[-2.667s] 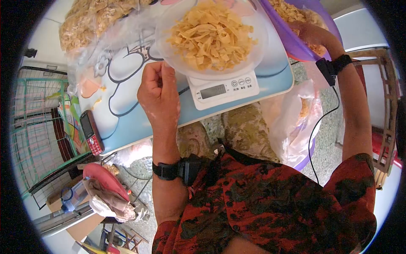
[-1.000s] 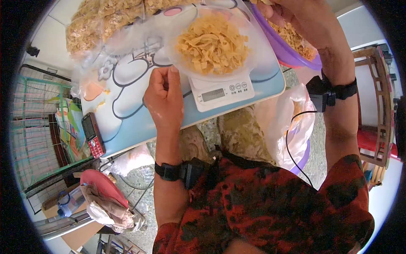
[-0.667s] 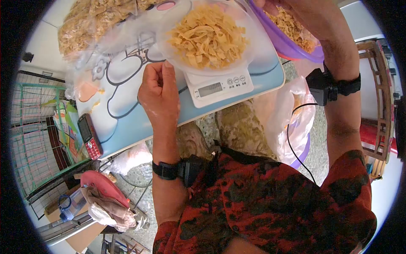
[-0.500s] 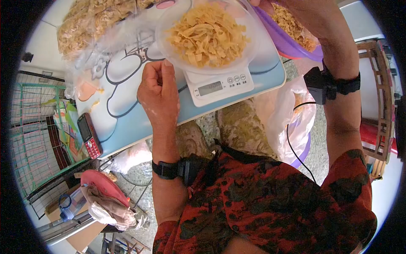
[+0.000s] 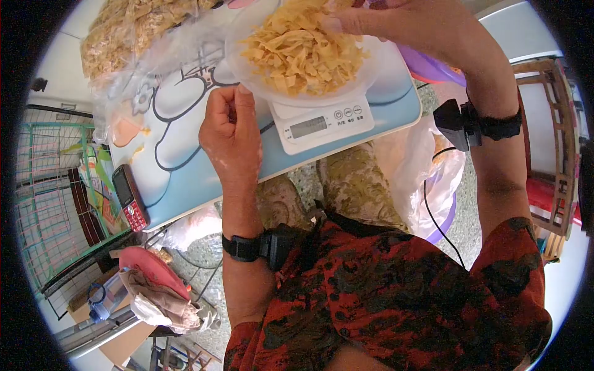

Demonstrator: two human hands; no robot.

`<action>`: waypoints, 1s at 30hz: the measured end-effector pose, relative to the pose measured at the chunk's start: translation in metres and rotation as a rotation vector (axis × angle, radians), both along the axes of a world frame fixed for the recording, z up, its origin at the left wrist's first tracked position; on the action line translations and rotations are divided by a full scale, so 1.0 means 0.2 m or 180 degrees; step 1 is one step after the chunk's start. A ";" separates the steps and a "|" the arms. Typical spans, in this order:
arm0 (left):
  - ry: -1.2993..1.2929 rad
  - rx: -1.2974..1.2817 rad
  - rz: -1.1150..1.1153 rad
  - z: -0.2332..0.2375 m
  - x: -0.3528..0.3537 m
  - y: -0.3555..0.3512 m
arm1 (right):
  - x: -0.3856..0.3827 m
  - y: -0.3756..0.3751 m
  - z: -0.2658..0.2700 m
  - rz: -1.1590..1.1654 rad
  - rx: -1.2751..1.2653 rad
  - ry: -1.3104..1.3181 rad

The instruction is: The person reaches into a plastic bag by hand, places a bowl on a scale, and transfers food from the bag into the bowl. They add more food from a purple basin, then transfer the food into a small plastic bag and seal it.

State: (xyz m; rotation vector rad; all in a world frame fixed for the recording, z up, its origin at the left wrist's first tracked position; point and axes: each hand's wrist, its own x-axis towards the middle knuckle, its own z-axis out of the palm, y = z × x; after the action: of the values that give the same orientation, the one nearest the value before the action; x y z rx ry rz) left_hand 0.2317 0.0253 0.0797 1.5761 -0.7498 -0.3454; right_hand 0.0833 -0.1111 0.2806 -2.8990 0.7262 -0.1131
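A translucent bowl heaped with dried yellow strips sits on a white kitchen scale. The scale's display is too faint to read. My left hand rests on the table left of the scale, fingers curled into a fist, its thumb close to the bowl's edge. Over the far right side of the bowl is my right hand, its thumb and fingers around some yellow strips at the pile's top. The upper fingers run out of the frame.
Clear bags of dried strips lie at the table's far left. A red keypad phone lies near the left edge. Partly behind my right arm is a purple basin. A plastic bag hangs beside my knees, and a cable runs past it.
My right hand has moved left from the purple basin to above the bowl on the scale. My left hand stays in place.
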 end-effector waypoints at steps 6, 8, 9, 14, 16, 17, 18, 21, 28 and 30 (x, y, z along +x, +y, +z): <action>0.0030 -0.0022 -0.0005 -0.01 0.00 0.00 | 0.01 -0.01 -0.16 0.0316 0.0678 -0.1655; -0.0043 0.0094 0.0074 0.00 -0.01 0.00 | 0.01 -0.03 -0.16 0.0538 0.0628 -0.1459; -0.0020 0.0056 0.0055 0.00 -0.01 0.00 | 0.00 -0.10 -0.14 0.0803 0.0805 -0.1076; 0.0036 -0.0006 0.0017 0.00 0.00 0.00 | -0.06 -0.09 -0.14 0.0962 0.0418 -0.1563; -0.0011 0.0049 0.0063 0.02 -0.02 0.00 | -0.11 -0.22 -0.26 0.1018 0.0803 -0.2314; -0.0032 0.0077 0.0084 0.03 -0.02 0.00 | -0.14 -0.25 -0.31 0.0965 0.0931 -0.2634; -0.0013 0.0086 0.0074 0.03 -0.02 0.00 | -0.18 -0.25 -0.32 0.0728 0.0943 -0.2830; -0.0027 0.0146 0.0077 0.03 -0.02 0.00 | -0.31 -0.12 -0.36 0.0064 0.1278 -0.3009; -0.0019 0.0219 0.0098 0.03 -0.02 0.00 | -0.48 -0.08 -0.78 -0.1330 0.1724 -0.3197; 0.0009 0.0195 0.0077 0.03 -0.02 0.00 | -0.48 -0.09 -0.84 -0.1269 0.1740 -0.3393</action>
State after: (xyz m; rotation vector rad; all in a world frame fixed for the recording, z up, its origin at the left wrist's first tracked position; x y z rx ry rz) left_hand 0.2273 0.0247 0.0854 1.6408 -0.7234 -0.3557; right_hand -0.0133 -0.1286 0.1123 -1.7462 0.8709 -1.1627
